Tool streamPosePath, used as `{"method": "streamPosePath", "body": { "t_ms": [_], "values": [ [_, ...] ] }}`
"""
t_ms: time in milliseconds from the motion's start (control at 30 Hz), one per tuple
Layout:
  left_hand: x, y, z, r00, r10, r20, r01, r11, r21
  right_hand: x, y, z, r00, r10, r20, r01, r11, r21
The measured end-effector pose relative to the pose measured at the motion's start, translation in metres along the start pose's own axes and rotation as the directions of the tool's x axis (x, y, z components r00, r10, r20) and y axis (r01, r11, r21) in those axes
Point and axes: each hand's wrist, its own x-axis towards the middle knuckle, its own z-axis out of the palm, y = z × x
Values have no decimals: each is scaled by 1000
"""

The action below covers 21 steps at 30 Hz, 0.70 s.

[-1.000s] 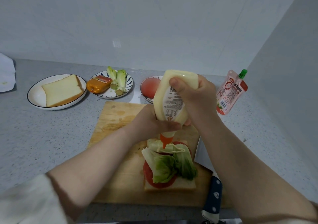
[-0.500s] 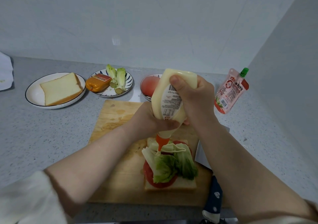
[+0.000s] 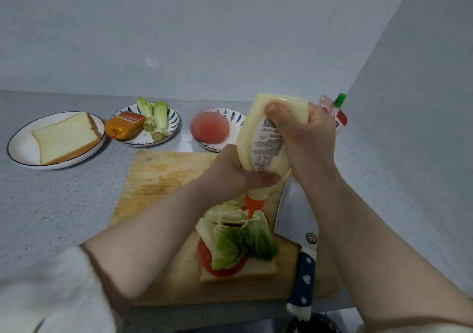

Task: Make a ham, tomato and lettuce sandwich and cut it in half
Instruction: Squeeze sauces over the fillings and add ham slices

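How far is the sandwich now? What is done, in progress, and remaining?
Done: bread slice, tomato and lettuce stacked on the cutting board. In hand: left hand and right hand squeeze the upturned sauce bottle over the lettuce. Left: the top slice waits on its plate, the knife lies unused. No ham shows in the stack.

Soft glossy plastic on the mayonnaise bottle (image 3: 258,133), orange plastic on its nozzle (image 3: 252,203). Matt wood, stained and knife-scored, on the cutting board (image 3: 163,179); smooth bright metal on the cleaver blade (image 3: 294,220), glossy dark blue on its handle (image 3: 303,284). Shiny glazed plate (image 3: 23,148) on matt, speckled stone-look worktop (image 3: 64,204).
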Motion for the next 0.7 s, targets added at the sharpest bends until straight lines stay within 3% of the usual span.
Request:
{"method": "streamPosePath", "body": {
  "t_ms": [400,700],
  "values": [
    [4,3,23,998,9,54,-8,1000,-22,-4,-3,-24,999,-43,-12,44,999,16],
    [-17,4,-6,999,-13,-30,15,997,75,-11,-3,8,1000,-14,25,14,1000,13]
  ]
}}
